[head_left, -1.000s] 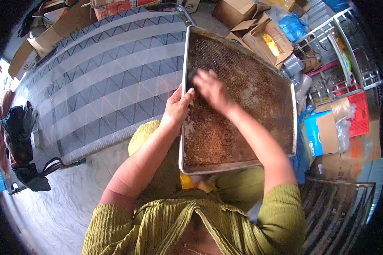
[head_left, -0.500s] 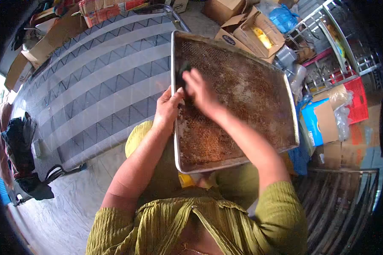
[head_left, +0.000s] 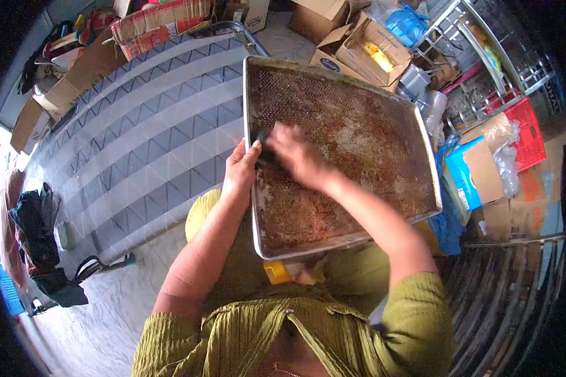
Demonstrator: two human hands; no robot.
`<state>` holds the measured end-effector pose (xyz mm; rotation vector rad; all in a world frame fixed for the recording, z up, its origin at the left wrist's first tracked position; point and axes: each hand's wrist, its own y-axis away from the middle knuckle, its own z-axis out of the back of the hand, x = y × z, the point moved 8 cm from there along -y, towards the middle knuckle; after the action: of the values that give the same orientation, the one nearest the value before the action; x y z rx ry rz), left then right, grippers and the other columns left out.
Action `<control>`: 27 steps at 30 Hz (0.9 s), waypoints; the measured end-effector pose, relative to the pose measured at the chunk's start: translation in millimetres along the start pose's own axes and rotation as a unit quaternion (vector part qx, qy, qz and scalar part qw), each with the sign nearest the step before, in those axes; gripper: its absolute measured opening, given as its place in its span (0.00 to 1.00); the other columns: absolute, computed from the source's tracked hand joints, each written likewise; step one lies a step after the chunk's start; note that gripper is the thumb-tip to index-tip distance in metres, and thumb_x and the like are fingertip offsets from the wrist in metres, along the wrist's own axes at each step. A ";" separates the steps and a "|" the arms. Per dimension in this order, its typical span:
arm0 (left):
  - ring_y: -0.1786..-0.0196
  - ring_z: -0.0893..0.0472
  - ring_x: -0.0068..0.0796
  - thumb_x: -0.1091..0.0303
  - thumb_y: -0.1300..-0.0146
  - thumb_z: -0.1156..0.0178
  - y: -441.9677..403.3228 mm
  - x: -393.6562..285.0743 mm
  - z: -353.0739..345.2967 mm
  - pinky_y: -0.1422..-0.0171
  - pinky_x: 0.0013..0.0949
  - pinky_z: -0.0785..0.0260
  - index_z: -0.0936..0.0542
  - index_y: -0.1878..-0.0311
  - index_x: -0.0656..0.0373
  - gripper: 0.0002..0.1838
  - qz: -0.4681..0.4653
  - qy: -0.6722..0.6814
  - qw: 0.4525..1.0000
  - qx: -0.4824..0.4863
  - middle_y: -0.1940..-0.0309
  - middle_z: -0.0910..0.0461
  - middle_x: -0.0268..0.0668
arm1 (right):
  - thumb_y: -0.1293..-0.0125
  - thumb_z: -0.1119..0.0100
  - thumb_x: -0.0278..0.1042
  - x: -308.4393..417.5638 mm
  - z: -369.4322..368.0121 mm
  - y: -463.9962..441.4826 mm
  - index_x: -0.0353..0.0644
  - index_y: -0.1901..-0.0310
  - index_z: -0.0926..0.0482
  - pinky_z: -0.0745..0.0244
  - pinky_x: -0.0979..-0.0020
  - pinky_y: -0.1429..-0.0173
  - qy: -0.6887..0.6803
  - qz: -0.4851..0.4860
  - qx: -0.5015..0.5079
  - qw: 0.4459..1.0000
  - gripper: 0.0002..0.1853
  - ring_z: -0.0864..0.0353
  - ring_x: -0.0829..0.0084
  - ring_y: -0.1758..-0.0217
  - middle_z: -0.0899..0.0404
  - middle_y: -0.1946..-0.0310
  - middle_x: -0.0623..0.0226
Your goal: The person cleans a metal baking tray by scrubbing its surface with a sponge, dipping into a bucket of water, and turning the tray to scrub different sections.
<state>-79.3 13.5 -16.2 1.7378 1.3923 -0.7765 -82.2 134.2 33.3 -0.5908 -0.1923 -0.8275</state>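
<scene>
A large metal baking tray [head_left: 352, 144] with a perforated, brown-stained base is held tilted above my lap. My left hand [head_left: 240, 168] grips its left rim, with the thumb over the edge. Against the tray's inner surface near that rim, my right hand [head_left: 292, 154] is closed on a small dark scouring pad [head_left: 262, 143]. The right fingers are smeared by motion, and most of the pad is hidden beneath them.
A grey striped folding bed [head_left: 163, 138] stands on the left, with dark clothes [head_left: 38, 226] beside it. Cardboard boxes [head_left: 374, 56] lie beyond the tray. On the right are a red crate [head_left: 527, 135], a blue pack [head_left: 462, 179] and a metal rack [head_left: 503, 295].
My right hand and the pad have slid down along the tray's left side. The tray has shifted slightly left, with my left hand still on its rim.
</scene>
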 end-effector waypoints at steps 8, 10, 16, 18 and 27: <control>0.62 0.27 0.16 0.62 0.38 0.44 4.0 -7.6 -3.5 0.59 0.19 0.36 0.26 0.48 0.57 0.17 0.007 -0.028 1.000 -0.007 0.63 0.24 0.26 | 0.45 0.50 0.23 -84.6 8.8 -68.0 0.40 0.59 0.26 0.30 0.63 0.59 0.074 -0.167 -0.156 0.971 0.11 0.28 0.61 0.59 0.28 0.65 0.60; 0.60 0.26 0.18 0.61 0.38 0.44 3.7 -12.1 -1.6 0.57 0.21 0.35 0.26 0.47 0.58 0.18 -0.014 -0.085 0.996 -0.026 0.62 0.24 0.27 | 0.45 0.48 0.24 -41.2 -6.4 -68.4 0.42 0.53 0.28 0.27 0.61 0.57 -0.014 -0.097 -0.102 0.990 0.16 0.25 0.55 0.58 0.28 0.56 0.57; 0.61 0.26 0.18 0.69 0.42 0.46 3.7 -4.8 0.7 0.56 0.23 0.34 0.29 0.44 0.60 0.21 -0.010 -0.063 0.998 0.018 0.63 0.23 0.29 | 0.41 0.54 0.23 -71.7 19.7 -50.9 0.40 0.54 0.25 0.28 0.64 0.53 0.016 -0.144 -0.045 0.988 0.14 0.25 0.61 0.55 0.25 0.57 0.57; 0.63 0.27 0.17 0.75 0.49 0.48 12.2 -15.2 -7.8 0.57 0.23 0.34 0.29 0.43 0.58 0.25 0.031 -0.081 0.996 -0.009 0.65 0.23 0.28 | 0.42 0.56 0.22 -165.0 38.4 -0.8 0.42 0.51 0.26 0.31 0.66 0.48 0.034 -0.182 -0.178 0.966 0.17 0.26 0.61 0.53 0.25 0.56 0.57; 0.66 0.27 0.16 0.83 0.56 0.54 6.0 -12.1 -10.4 0.63 0.21 0.34 0.30 0.41 0.58 0.32 0.012 0.022 0.999 -0.028 0.59 0.22 0.28 | 0.42 0.55 0.37 -299.3 196.7 288.3 0.49 0.43 0.33 0.32 0.54 0.47 0.306 -0.671 -0.092 0.669 0.23 0.25 0.49 0.52 0.25 0.55 0.45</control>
<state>-76.2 15.6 0.5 1.7332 1.4073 -0.6837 -57.0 587.4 -39.9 -0.2279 0.1355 -2.4792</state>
